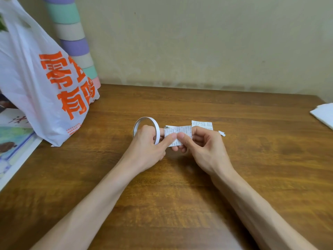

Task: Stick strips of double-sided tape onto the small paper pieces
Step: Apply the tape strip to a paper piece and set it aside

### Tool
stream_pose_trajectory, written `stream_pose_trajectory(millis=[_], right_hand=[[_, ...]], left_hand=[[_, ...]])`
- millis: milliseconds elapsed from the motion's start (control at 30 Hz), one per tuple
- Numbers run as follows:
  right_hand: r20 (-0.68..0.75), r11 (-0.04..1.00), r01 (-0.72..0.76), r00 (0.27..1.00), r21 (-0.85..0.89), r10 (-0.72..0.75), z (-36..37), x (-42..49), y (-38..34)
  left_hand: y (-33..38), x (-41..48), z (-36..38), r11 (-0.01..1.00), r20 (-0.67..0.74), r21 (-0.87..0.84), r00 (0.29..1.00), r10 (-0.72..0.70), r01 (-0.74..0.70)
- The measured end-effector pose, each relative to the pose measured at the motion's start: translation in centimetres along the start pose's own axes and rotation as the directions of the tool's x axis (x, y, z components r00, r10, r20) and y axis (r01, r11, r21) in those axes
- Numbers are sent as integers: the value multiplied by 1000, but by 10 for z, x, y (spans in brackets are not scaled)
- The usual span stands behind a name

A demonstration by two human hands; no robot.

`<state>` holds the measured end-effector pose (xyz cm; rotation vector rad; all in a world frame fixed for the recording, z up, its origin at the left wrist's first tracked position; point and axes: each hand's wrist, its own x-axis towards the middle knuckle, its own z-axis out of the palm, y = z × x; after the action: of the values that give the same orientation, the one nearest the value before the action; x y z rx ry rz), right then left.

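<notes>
Head view: the left hand (147, 141) has its fingers curled through the ring of the tape roll (157, 131), which stands upright, while its thumb lies on the printed paper piece (180, 131). Keeping the roll on the fingers probably leaves the tape end close to the paper. The right hand (203, 143) pinches the same paper piece between thumb and fingers, likely steadying it just above the counter (180, 195) so a strip can be pressed down. Whether tape is already stuck on is too small to tell. A second paper piece (202, 124) lies just behind the right hand, with a torn scrap (222, 133) near it. A plastic bag (41, 78), booklets (14, 141) and white sheets (324, 114) sit well apart, blocking nothing
</notes>
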<state>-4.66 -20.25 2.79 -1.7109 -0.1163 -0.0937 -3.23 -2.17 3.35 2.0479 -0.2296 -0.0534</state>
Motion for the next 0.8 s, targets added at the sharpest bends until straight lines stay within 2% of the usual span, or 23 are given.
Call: stream_pose_trajectory(millis=[200, 333, 533, 667, 800], right_hand=[[-26, 996, 46, 999, -77, -48, 2, -1, -3], [-37, 994, 37, 998, -99, -41, 8, -1, 3], [-87, 990, 68, 993, -123, -79, 5, -1, 4], [-76, 997, 65, 995, -48, -69, 4, 0, 3], [-74, 992, 68, 994, -106, -77, 6, 1, 6]], left_hand=[[-3, 0, 2, 993, -90, 44, 990, 109, -106], [-4, 2, 3, 992, -140, 63, 983, 117, -110], [-5, 2, 5, 994, -104, 17, 989, 106, -105], [-3, -1, 3, 990, -95, 10, 986, 140, -140], [-6, 2, 7, 989, -109, 45, 984, 142, -138]])
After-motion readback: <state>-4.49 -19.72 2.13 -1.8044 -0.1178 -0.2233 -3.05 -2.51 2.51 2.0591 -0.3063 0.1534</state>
